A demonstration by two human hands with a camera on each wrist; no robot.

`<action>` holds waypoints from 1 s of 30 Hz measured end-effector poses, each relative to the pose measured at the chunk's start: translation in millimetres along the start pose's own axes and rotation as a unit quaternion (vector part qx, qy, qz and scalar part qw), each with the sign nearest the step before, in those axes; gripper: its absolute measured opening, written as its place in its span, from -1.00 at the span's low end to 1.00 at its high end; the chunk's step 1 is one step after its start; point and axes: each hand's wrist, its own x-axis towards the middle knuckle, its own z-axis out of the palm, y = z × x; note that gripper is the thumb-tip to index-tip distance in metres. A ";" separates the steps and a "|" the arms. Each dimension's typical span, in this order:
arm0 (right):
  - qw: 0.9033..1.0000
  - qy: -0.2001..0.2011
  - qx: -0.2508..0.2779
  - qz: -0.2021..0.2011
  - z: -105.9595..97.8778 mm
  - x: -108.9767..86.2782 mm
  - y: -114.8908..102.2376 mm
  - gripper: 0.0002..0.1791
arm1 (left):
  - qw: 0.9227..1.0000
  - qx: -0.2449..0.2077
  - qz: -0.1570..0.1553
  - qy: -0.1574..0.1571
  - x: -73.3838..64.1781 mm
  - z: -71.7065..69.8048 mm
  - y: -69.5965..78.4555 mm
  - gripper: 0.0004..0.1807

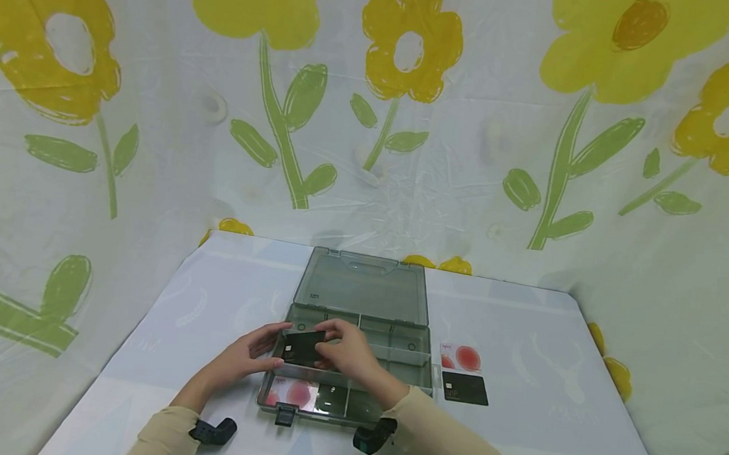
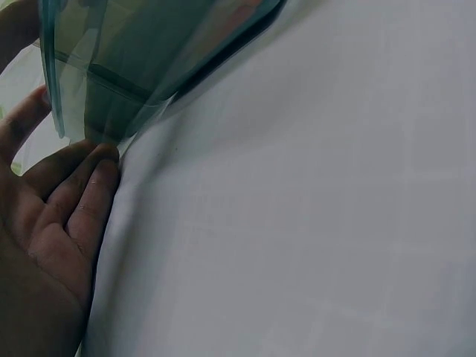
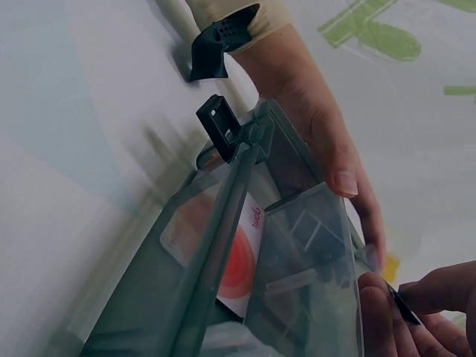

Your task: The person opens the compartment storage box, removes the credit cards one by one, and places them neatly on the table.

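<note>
A grey translucent organizer box stands with its lid folded back. My right hand pinches a black card at its right end, over the left middle compartment; the right wrist view shows the card's thin edge between thumb and fingers. My left hand is at the box's left side, its fingers spread. In the left wrist view, fingertips of the left hand touch the box's outer wall. A white card with red circles and another black card lie in the front row.
Right of the box, a second white-and-red card lies just behind a black VIP card. A latch juts from the box front. A flowered curtain surrounds the white table.
</note>
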 end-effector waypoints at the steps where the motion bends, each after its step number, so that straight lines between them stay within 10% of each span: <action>1: 1.000 0.000 0.001 0.001 -1.1 -0.5 0.1 -0.62 | 1.000 0.001 0.003 0.000 0.1 0.1 -0.4 -0.22; 30: 0.999 -0.002 0.016 -0.030 -26.8 -22.4 7.0 -0.64 | 1.000 0.002 0.025 0.000 0.4 1.1 1.3 -0.24</action>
